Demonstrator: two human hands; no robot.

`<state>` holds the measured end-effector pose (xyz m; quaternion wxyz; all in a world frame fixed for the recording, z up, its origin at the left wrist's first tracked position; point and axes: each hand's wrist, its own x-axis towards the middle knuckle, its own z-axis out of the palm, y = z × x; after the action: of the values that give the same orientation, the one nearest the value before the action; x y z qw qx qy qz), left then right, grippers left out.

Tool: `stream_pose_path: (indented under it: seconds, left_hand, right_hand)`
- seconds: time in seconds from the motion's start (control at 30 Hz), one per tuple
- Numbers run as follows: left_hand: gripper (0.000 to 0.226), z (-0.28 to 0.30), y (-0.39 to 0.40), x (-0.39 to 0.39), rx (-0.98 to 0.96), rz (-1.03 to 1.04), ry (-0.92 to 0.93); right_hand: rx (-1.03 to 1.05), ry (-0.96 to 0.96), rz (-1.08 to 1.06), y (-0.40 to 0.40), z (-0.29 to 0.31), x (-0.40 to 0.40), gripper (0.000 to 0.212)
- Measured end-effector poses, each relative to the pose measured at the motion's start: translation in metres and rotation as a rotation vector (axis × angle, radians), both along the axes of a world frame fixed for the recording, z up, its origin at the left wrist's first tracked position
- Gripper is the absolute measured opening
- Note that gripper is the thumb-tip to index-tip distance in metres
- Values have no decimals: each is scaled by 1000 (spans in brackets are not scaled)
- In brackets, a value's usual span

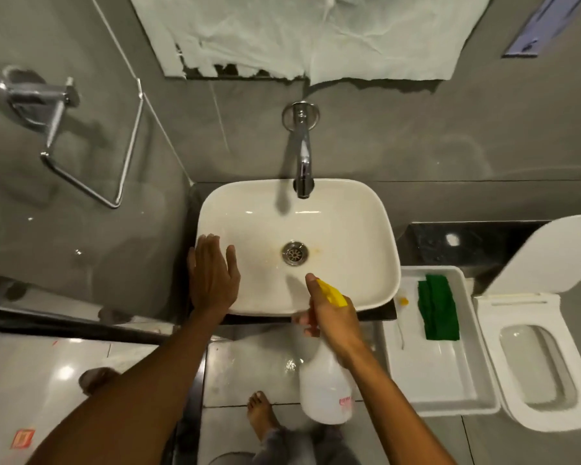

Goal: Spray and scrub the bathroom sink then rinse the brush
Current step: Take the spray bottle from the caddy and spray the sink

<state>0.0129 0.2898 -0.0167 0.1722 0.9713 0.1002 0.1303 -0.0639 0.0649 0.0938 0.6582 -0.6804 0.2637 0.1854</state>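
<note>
While the right hand [332, 317] is clenched round the neck of the spray bottle [327, 380], its yellow nozzle [332, 292] points into the sink [349, 229] from the near rim, so the step in hand looks like spraying. The left hand [213, 276] is released, flat on the sink's left rim, holding nothing. A yellowish stain sits just beside the drain [294, 252]. No brush is plain to see; a green pad [438, 313] lies in the white tray [416, 380] to the right, near the toilet [534, 364]. The risk is aim: with the nozzle low at the near edge, mist could miss the far wall under the tap [303, 156] or drift onto the left hand. Overspray on the glossy floor by the bare foot [260, 411] could make it slippery.
</note>
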Motion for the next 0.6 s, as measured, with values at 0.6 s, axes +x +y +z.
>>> stream_pose_path:
  seconds: [0.6]
  left_hand:
    - [39,-6,6,0,-165,36,-115]
  right_hand:
    - [27,78,-50,26,7,-8,52]
